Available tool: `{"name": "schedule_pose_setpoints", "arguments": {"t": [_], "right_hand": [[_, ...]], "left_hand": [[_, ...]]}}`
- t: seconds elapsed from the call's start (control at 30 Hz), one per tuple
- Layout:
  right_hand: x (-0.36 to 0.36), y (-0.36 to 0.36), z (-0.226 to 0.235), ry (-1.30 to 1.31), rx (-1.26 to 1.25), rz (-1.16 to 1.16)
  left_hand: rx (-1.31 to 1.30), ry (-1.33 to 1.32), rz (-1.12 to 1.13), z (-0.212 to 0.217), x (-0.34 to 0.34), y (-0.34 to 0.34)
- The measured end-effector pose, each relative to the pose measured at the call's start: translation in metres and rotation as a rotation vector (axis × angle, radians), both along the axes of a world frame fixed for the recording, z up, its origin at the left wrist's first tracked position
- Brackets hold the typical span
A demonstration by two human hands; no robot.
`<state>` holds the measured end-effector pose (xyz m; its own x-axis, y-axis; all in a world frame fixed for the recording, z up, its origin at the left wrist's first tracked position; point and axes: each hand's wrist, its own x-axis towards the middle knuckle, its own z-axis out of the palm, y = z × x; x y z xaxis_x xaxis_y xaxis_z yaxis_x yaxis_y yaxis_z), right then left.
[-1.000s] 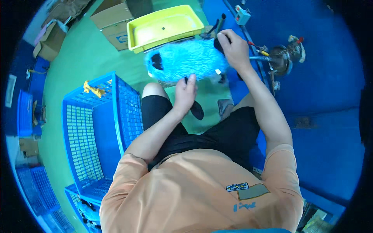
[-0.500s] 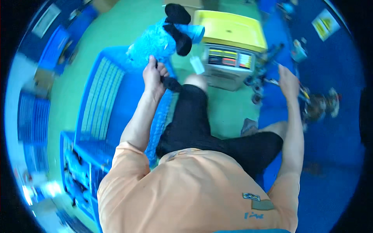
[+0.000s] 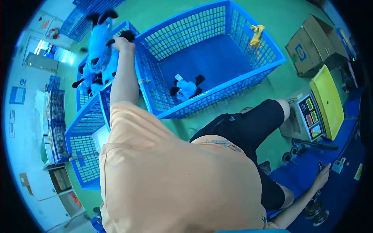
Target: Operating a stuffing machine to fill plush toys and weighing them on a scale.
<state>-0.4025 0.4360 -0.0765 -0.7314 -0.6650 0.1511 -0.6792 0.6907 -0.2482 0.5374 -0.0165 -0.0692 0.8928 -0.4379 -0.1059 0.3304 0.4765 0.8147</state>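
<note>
My left hand [image 3: 124, 43] reaches to the far left, closed on a black limb of a fluffy blue plush toy [image 3: 99, 40] with black ends. The toy hangs over a blue crate where more blue and black plush toys [image 3: 93, 79] are heaped; its lower edge blends into them. Another blue plush toy [image 3: 187, 90], with a white tag, lies in the large blue crate [image 3: 217, 95]. At the lower right, my right hand [image 3: 321, 178] is closed near the blue bench, around a small dark and reddish object that I cannot identify.
A scale [image 3: 305, 114] with a yellow tray [image 3: 326, 103] stands beside my knee. An open cardboard box [image 3: 311, 50] is at the far right. Yellow cord [image 3: 256, 35] is tied on the large crate's rim. A smaller crate [image 3: 87, 171] stands lower left.
My view has turned left. My left hand has carried the plush toy from above the large crate to over the heaped toys on the left. The right hand stays by the bench.
</note>
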Motion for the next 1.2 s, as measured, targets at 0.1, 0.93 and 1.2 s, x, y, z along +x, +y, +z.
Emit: {"name": "schedule_pose_setpoints", "arguments": {"t": [0.1,0.93,1.2], "right_hand": [[-0.001,0.001,-0.001,-0.082,0.047,-0.018],[0.033,-0.005,0.032,-0.073,0.060,-0.108],[0.032,-0.003,0.032,-0.094,0.067,-0.116]], "left_hand": [[0.176,-0.203,0.022,-0.056,0.042,0.002],[1.404,-1.112,-1.072,-0.466,-0.096,0.123],[1.336,-1.096,-0.998,-0.430,-0.142,0.070]]}}
